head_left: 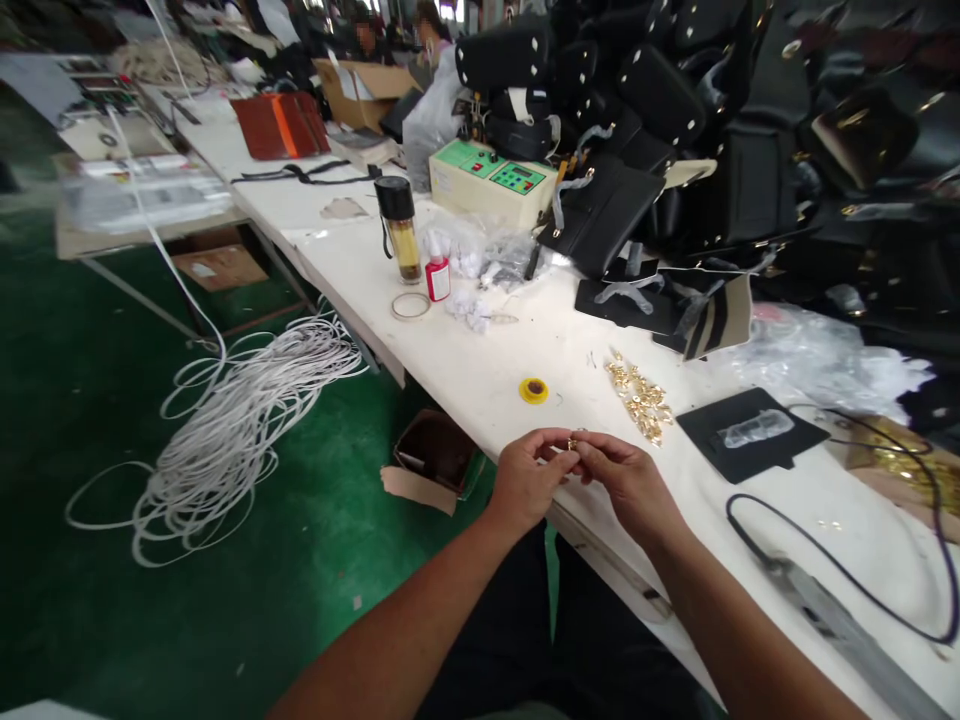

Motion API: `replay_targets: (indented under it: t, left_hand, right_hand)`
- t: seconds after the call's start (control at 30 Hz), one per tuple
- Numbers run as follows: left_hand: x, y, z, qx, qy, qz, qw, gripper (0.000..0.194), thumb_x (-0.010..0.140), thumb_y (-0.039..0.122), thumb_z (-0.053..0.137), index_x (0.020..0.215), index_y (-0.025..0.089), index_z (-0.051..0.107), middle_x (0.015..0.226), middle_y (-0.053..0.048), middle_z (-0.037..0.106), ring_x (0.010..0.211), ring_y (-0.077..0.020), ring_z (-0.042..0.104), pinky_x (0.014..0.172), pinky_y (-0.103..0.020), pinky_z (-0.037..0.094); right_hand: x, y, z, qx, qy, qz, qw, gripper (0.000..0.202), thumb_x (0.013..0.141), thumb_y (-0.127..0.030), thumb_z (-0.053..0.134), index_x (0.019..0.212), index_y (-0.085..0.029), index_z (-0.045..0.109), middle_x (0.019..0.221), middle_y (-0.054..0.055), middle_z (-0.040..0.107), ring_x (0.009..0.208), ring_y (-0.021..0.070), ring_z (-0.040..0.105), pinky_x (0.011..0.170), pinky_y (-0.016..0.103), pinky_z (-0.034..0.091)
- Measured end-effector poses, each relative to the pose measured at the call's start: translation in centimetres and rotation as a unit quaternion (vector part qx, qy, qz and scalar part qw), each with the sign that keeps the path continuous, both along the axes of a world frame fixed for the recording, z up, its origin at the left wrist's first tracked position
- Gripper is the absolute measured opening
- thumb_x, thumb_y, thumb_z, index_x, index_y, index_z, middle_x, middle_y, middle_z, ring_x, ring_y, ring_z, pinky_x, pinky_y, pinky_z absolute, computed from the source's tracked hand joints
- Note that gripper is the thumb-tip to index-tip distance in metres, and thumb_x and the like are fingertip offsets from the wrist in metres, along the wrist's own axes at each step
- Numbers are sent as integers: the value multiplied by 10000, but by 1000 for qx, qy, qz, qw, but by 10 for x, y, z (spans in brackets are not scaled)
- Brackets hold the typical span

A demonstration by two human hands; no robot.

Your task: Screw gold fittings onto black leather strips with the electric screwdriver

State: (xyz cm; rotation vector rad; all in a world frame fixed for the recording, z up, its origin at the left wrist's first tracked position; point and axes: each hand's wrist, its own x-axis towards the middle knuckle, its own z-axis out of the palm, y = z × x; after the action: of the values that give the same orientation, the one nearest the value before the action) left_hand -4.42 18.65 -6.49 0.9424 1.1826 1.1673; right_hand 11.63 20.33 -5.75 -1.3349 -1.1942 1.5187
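Observation:
Just over the front edge of the white table, my left hand [529,478] and my right hand [616,478] meet fingertip to fingertip. Between the pinched fingers is a small gold-coloured metal fitting [573,443], mostly covered, so its exact kind does not show. Both hands are closed on it. Beyond the right hand lies a loose pile of similar gold metal fittings [640,397]. A small round yellow dish [533,390] with something dark in its middle sits just past the left hand.
A black card [750,430] and a grey corded tool [832,610] lie to the right. Farther back are a red bottle [438,278], a drink flask [401,235], a green-topped control box [491,185] and heaped black bags [720,120]. Coiled white cord [240,430] covers floor at left.

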Motion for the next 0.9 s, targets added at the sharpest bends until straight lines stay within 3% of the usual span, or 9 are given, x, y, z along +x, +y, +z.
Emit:
replay_targets:
  t: [0.17, 0.5, 0.67, 0.9]
  left_hand:
    - [2, 3, 3, 21, 61, 17, 998, 194, 818, 211, 726, 997, 171, 789, 855, -32, 788, 747, -150, 709, 710, -265, 581]
    - [4, -4, -3, 1, 143, 58, 988, 293, 834, 389, 769, 1011, 156, 783, 867, -58, 789, 739, -185, 708, 695, -304, 585]
    - [19, -6, 0, 48, 265, 48, 962, 258, 926, 414, 674, 977, 205, 816, 895, -54, 812, 839, -220, 731, 745, -324, 569]
    - [41, 0, 1, 88, 311, 49, 945, 253, 949, 378, 632, 978, 200, 810, 952, -59, 813, 872, -215, 726, 782, -327, 550]
  right_hand:
    - [0, 4, -1, 19, -4, 17, 1000, 402, 835, -551, 810, 995, -182, 795, 764, 21, 719, 710, 158, 610, 686, 306, 487]
    - [-1, 0, -10, 69, 5, 44, 997, 430, 890, -610, 702, 930, -187, 767, 777, 48, 738, 734, 200, 664, 691, 320, 527]
    - [10, 0, -9, 56, 41, 27, 997, 457, 814, -624, 773, 945, -186, 777, 772, 50, 745, 735, 210, 686, 681, 324, 547]
    - [25, 10, -8, 36, 47, 15, 998, 491, 751, -638, 807, 916, -177, 776, 820, 81, 778, 733, 223, 720, 624, 313, 539]
